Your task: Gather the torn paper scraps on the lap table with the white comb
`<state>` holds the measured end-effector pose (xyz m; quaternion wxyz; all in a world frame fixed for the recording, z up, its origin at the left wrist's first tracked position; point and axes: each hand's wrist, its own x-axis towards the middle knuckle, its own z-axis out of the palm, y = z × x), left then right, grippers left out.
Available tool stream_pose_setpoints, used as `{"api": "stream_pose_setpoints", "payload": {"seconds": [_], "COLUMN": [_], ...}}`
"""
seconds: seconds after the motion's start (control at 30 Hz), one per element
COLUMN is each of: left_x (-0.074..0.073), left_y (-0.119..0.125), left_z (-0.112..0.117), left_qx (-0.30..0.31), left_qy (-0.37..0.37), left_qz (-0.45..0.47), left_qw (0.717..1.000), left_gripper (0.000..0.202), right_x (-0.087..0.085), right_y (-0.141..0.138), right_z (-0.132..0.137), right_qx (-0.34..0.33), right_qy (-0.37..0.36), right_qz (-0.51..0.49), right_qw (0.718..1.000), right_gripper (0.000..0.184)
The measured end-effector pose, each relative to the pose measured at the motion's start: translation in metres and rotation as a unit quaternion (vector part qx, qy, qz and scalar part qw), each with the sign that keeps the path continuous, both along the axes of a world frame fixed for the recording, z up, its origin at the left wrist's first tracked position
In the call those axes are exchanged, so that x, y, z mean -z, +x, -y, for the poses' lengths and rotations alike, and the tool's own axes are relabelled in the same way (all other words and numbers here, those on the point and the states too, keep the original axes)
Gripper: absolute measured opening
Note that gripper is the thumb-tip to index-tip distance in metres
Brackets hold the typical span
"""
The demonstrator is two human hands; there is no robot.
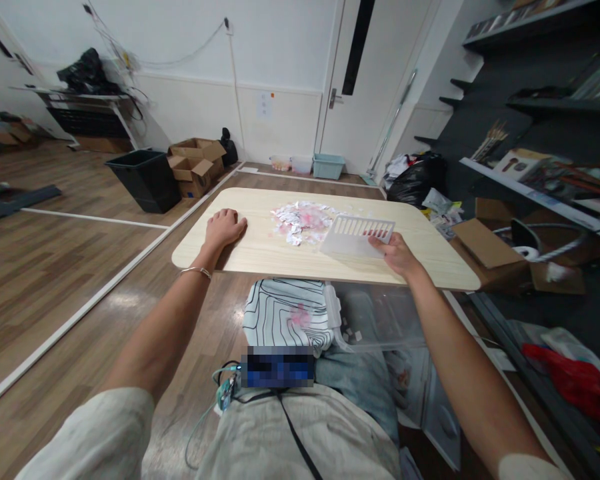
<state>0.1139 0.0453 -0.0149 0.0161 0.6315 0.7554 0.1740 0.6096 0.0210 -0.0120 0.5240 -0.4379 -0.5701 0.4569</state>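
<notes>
A light wooden table [260,252] stands in front of me. A heap of small white and pink packets [300,221] lies at its middle. My right hand [396,255] grips the near edge of a white slotted plastic tray [356,235] that rests on the table to the right of the heap. My left hand [223,227] rests on the table's left part with its fingers curled under, nothing visible in it.
A clear plastic bin [380,313] and a striped cloth [285,313] sit under the table by my knees. Cardboard boxes [195,167] and a black bin [145,179] stand to the left. Shelves [545,187] and clutter line the right wall.
</notes>
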Motion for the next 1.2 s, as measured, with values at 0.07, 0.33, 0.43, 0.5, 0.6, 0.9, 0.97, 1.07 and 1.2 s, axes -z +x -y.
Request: {"api": "stream_pose_setpoints", "payload": {"seconds": [0.07,0.33,0.43,0.5,0.6,0.9,0.97,1.07,1.2], "left_x": [0.000,-0.001,-0.001,-0.001,-0.001,0.000,0.001,0.002,0.003], "left_y": [0.000,0.001,0.002,0.002,0.002,0.000,-0.001,-0.001,-0.001], "left_z": [0.000,0.002,0.002,0.002,0.002,0.001,0.000,-0.001,-0.001], "left_qx": [-0.001,-0.001,-0.001,-0.001,-0.001,-0.001,-0.003,-0.004,-0.004], "left_qy": [0.000,0.000,0.000,-0.001,0.001,0.000,0.002,0.004,0.003], "left_qz": [-0.001,-0.009,-0.005,-0.003,-0.002,-0.004,-0.004,-0.001,0.001], "left_qw": [1.000,1.000,1.000,1.000,1.000,1.000,1.000,1.000,1.000], "left_gripper": [0.057,0.057,0.057,0.058,0.058,0.060,0.059,0.058,0.057], "right_x": [0.000,0.002,0.002,0.001,0.000,0.001,0.002,0.004,0.004], "right_y": [0.001,-0.001,-0.001,-0.001,0.000,-0.005,-0.006,-0.006,-0.010], "right_z": [0.000,-0.002,-0.001,0.000,0.001,0.003,0.005,0.008,0.010], "right_qx": [-0.004,0.001,-0.002,-0.006,-0.011,0.032,0.036,0.029,0.037], "right_qy": [-0.001,0.008,0.007,0.003,-0.003,0.025,0.027,0.027,0.056], "right_qz": [0.001,-0.004,0.000,0.003,0.007,-0.015,-0.023,-0.025,0.008], "right_qw": [1.000,1.000,1.000,1.000,1.000,0.999,0.999,0.999,0.998], "right_gripper": [0.064,0.064,0.062,0.062,0.063,0.077,0.082,0.085,0.079]}}
